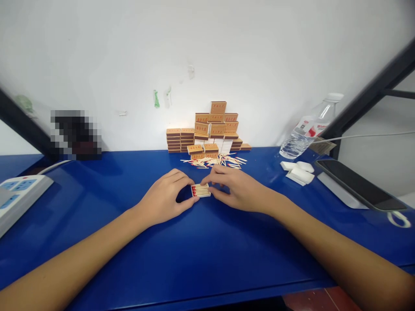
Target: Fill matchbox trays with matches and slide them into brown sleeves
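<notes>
A small white matchbox tray [202, 195] rests on the blue table, filled with red-headed matches [201, 190] lying side by side. My left hand [168, 194] grips the tray's left end between thumb and fingers. At its right end, my right hand [228, 185] touches the tray with the thumb, and its index finger reaches over the matches. Whether the right fingertips pinch a match is too small to tell. Just beyond the hands lies a loose heap of matches [228, 160]. Behind it, matchboxes [218, 117] with printed orange labels are stacked against the wall.
On the right stand a tilted water bottle [300, 134], white pieces [300, 172] and a dark phone [359, 183] leaning on a white block. A white power strip [24, 194] sits at the left edge. A pixelated dark object [76, 134] stands by the wall.
</notes>
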The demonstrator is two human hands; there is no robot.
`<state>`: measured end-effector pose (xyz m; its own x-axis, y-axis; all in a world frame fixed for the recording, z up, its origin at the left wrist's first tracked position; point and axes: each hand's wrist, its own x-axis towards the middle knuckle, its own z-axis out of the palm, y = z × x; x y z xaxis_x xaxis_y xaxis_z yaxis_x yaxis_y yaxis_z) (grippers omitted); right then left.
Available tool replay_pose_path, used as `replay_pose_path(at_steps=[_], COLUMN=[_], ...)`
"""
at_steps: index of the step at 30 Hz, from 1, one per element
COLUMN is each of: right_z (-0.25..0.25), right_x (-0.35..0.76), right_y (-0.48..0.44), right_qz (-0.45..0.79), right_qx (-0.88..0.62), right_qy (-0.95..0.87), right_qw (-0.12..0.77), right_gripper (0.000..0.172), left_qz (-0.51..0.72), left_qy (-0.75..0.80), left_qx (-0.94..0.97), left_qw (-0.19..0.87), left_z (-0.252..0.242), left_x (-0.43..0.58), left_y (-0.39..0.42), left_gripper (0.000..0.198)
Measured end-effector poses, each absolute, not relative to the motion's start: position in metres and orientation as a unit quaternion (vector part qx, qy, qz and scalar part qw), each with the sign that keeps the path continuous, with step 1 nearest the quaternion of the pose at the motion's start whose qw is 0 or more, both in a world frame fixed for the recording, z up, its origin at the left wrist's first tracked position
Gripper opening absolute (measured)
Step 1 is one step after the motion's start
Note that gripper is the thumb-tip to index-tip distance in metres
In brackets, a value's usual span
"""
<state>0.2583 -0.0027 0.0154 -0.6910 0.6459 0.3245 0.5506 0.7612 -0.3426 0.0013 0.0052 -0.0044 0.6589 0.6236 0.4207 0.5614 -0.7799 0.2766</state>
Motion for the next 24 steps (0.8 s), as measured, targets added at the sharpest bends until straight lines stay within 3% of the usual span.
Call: replay_pose_path(at_steps=[5, 19, 24], right_z=[0.015, 0.019, 0.013], right_x=[0.257, 0.253, 0.254], right_y=[-0.007, -0.014, -0.01], right_qz=[0.12, 0.111, 0.089], right_qx=[-0.301, -0.307, -0.33], right_qy=[-0.927, -0.934, -0.923], right_qw=[0.187, 0.149, 0.174], right_gripper=[0.04, 0.04, 0.044], left_qz=[0.253, 0.25, 0.254], left_qy=[0.322, 0.325, 0.321], left_qx=[0.911, 0.911, 0.911], left_qw=[0.054, 0.053, 0.054], left_z=[-0.005, -0.005, -0.005], left_x=[0.001, 0.001, 0.001], left_y=[0.006, 0.007, 0.007], left_gripper=[0.021, 0.021, 0.023])
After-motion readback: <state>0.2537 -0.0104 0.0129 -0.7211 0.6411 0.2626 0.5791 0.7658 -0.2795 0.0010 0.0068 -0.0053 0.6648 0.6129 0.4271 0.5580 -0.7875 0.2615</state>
